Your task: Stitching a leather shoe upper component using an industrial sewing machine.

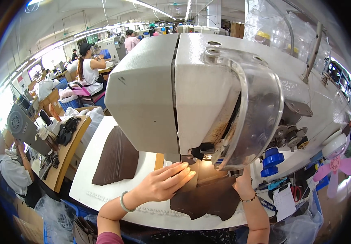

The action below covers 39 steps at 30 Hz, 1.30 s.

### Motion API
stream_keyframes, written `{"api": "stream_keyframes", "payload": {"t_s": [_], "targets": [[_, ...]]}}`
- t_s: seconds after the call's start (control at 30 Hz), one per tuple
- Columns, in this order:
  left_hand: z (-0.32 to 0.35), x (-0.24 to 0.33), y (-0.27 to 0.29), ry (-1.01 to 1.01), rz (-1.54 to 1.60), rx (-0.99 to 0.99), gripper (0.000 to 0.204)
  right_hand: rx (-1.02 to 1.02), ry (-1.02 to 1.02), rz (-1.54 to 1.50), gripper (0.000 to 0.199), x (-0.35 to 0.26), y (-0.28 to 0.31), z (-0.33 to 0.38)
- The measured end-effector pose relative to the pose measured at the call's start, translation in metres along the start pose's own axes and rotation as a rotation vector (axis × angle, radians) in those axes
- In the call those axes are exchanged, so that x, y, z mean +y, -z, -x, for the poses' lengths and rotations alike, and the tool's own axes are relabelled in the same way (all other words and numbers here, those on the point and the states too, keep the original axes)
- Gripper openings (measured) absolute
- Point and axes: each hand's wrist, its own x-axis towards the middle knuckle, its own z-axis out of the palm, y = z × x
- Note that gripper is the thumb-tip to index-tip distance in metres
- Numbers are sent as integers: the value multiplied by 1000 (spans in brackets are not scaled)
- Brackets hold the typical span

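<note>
A dark brown leather-like piece lies on the white bed of a sewing machine, its near edge wavy. Fingers stretched out and side by side, my left hand rests at the left edge of the piece, fingertips close to the needle area. My right hand grips the right edge of the piece; the machine's clear plastic guard hides some of its fingers. A lighter brown panel shows under the lamp beside the needle. The needle itself is mostly hidden behind the machine head.
Another dark brown piece lies on the table to the left. Scissors, a paper sheet and a pink fan are at the right. A wooden side table holds dark items. Several people work at machines farther away.
</note>
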Motion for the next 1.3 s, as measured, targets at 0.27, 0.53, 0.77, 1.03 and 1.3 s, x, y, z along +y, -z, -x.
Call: {"api": "stream_keyframes", "payload": {"t_s": [0.27,0.53,0.77,1.03,1.3], "targets": [[-4,-4,0,-11,-27,32,48,-23,15,-288,26,12,13,-8],[3,-13,-10,59,73,33,57,283,103,632,22,-17,14,0],[12,-29,-11,-51,211,19,42,-265,1185,1514,26,-26,-13,32],[10,-25,-18,-113,104,147,32,-328,1177,1340,24,-22,-30,20],[14,-23,-18,-14,215,105,41,-275,1199,1312,22,-23,-34,16]]}}
